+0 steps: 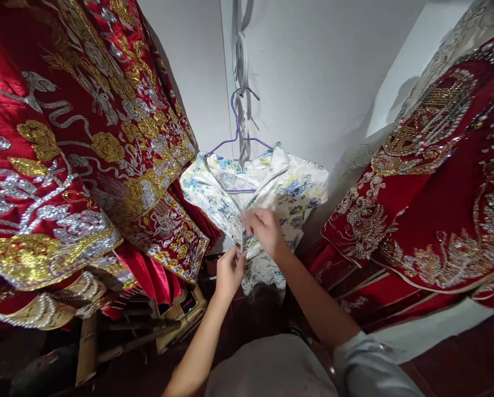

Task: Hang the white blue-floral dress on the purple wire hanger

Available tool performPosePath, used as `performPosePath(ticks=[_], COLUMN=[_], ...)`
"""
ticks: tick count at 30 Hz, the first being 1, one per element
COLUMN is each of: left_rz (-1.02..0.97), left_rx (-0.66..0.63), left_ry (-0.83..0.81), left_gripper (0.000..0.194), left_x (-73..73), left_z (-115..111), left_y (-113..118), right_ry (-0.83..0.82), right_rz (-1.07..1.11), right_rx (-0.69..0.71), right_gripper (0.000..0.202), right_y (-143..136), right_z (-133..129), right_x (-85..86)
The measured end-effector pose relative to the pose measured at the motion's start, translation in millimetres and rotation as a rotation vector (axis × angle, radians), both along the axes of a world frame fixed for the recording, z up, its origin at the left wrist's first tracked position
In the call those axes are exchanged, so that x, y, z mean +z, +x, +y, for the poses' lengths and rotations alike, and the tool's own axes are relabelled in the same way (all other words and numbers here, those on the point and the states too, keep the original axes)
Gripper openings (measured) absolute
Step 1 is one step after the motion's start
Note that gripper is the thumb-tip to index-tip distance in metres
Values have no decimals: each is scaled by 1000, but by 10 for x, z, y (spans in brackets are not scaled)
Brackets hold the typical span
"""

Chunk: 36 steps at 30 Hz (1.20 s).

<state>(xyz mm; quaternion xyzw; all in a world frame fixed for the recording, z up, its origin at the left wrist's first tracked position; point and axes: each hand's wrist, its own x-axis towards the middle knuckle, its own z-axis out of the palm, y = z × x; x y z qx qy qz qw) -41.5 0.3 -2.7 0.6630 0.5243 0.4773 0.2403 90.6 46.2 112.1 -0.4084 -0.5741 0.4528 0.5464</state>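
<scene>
A white blouse with blue and yellow flowers hangs in front of me on a purple hanger. Its collar spreads apart at the top, and the hanger's lower bar shows inside the neck. My right hand pinches the front edge of the blouse just below the neckline. Lower down, my left hand has its fingers closed on the same front edge. Whether a button or other fastener lies between the fingers is hidden. Below the hands the cloth is gathered and wrinkled.
The hanger hooks onto a white chain of rings against the wall. Red garments with gold and silver embroidery crowd the left side. A beaded red garment hangs at the right. A bamboo frame stands low at left.
</scene>
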Motion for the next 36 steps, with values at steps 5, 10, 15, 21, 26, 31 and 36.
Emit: performPosePath(ticks=[5,10,15,21,26,31,36], left_rz=[343,606,724,659,78,228,211], left_rx=[-44,-89,-87,-159,-148,-127,-35], left_ry=[-78,-197,-295,-234,383,579,626], left_gripper=[27,14,5,21,45,16,25], left_x=[-3,240,439,696,1515,2167,2176], left_z=[48,277,476,606,845,1097,1080], left_y=[97,79,72,100,30,24,31], right_ry=[84,96,136,155,194,311,341], right_rz=[189,224,219,165,88,17,-62], right_rx=[-75,-93,-93,-45,-12,-45,-156], right_gripper=[23,21,22,23,25,25,27], right_y=[45,80,93,180,211,204,133], right_z=[508,677,682,721,673,693,781], right_x=[617,815,968,1074,962,900,555])
